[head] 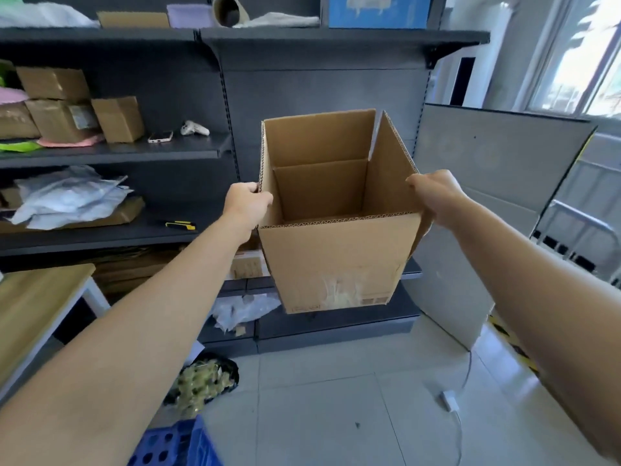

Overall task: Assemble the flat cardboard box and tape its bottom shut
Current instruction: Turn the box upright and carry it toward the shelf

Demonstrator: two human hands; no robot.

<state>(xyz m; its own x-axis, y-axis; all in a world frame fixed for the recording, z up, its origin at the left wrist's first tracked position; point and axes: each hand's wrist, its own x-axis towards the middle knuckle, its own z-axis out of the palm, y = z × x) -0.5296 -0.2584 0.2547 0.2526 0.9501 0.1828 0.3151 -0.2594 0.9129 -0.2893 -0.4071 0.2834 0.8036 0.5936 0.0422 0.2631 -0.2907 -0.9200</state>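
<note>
Both hands grip an opened cardboard box (336, 237) in mid-air, the left hand (247, 205) clamped on its left wall, the right hand (437, 196) on its right edge. Behind it stand dark shelves (188, 149) bearing small cartons (117, 119) and a yellow-and-black utility knife (180, 225).

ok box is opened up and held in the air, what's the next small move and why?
Probably flip it open end down. The cardboard box is squared up, left hand and right hand gripping opposite side walls, upper flaps standing open. Whether the bottom is folded or taped can't be seen.
</note>
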